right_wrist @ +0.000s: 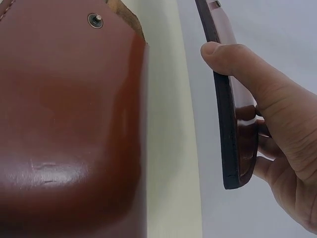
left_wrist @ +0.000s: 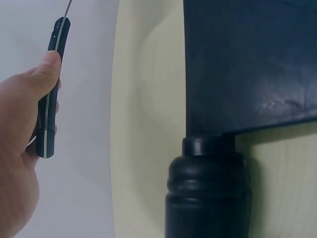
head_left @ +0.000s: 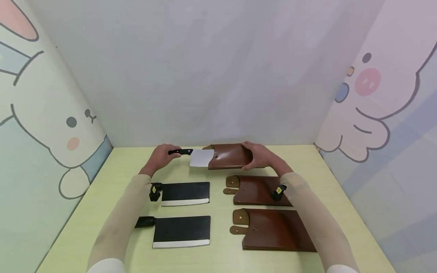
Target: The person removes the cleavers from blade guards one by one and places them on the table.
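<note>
At the back of the table my left hand (head_left: 162, 156) grips the black handle (left_wrist: 48, 109) of a cleaver (head_left: 200, 158), thumb along its side. The silver blade's far part is hidden inside a brown leather sheath (head_left: 229, 156); the part near the handle shows. My right hand (head_left: 262, 155) holds that sheath by its right end, with the thumb on the near edge and the fingers around the far side. In the right wrist view the held sheath (right_wrist: 230, 119) stands edge-on, its dark edge toward the camera.
Two dark-bladed cleavers lie on the left, one mid-table (head_left: 186, 192) and one nearer (head_left: 182, 230). Two more brown sheaths lie on the right, one mid-table (head_left: 259, 189) and one nearer (head_left: 276, 229), straps to the left. Behind the pale yellow table (head_left: 222, 261) stands a plain wall (head_left: 218, 83).
</note>
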`<action>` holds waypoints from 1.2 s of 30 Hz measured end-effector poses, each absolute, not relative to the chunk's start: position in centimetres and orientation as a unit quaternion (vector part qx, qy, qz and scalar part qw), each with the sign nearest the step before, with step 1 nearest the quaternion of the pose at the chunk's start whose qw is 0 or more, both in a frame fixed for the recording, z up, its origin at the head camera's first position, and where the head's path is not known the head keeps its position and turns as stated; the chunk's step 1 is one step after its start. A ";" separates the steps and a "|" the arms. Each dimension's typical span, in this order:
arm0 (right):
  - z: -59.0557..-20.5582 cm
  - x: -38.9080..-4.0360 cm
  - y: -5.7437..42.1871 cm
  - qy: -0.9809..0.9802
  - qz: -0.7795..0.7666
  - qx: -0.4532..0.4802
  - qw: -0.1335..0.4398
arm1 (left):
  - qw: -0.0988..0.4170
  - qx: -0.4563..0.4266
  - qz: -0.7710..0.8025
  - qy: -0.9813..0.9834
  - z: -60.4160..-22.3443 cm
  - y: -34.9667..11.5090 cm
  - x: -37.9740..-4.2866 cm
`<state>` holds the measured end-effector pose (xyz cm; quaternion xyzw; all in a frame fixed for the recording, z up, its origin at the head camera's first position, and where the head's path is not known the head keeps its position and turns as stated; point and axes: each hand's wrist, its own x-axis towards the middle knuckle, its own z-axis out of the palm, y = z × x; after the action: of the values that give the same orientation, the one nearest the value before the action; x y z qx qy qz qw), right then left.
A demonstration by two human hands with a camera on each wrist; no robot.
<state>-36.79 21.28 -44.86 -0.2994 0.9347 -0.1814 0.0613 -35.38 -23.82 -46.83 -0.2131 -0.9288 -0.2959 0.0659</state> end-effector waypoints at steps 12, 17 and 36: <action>-44.8 -36.8 22.2 0.940 -0.173 -0.287 0.066 | 0.073 -0.213 -0.287 -0.931 -47.0 -24.8 -35.3; -44.9 -36.6 22.6 0.940 -0.179 -0.283 0.070 | 0.074 -0.210 -0.284 -0.933 -47.1 -25.1 -35.2; -44.9 -36.2 23.8 0.940 -0.184 -0.281 0.063 | 0.079 -0.195 -0.271 -0.939 -47.3 -26.3 -34.9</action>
<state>-36.22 23.80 -44.87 -0.2808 0.9398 -0.1841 0.0633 -34.86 -26.29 -47.30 -0.1949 -0.9393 -0.2711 0.0793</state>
